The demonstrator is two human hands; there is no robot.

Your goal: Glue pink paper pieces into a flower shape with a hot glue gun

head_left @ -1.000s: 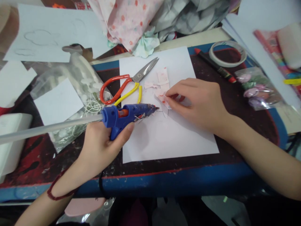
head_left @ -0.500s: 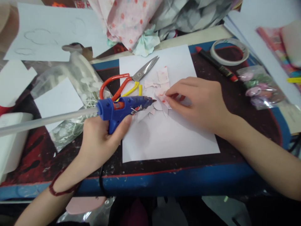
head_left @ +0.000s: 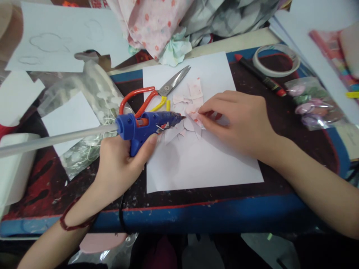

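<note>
My left hand [head_left: 120, 164] is wrapped round the handle of a blue hot glue gun [head_left: 153, 125], whose long clear glue stick [head_left: 67, 140] juts out to the left. Between the thumb and fingertips of my right hand [head_left: 235, 123] is a small pinkish paper piece [head_left: 193, 114] with red marks. The gun's tip points at this piece from close by; whether they touch I cannot tell. More pale cut paper scraps [head_left: 195, 89] lie around it on a white sheet of paper [head_left: 202, 164]. Scissors [head_left: 166, 87] with red handles rest on the sheet behind the gun.
To the right lie a black and red marker [head_left: 260, 76], a roll of tape [head_left: 276, 71] and a clear bag of coloured pieces [head_left: 314, 102]. A plastic bag [head_left: 86, 149] and a white box [head_left: 17, 168] are on the left. Crumpled spotted cloth or paper [head_left: 151, 26] is at the back.
Both hands keep almost the same position, with the glue gun tip still close to the pinched paper piece. The whole view has shifted very slightly.
</note>
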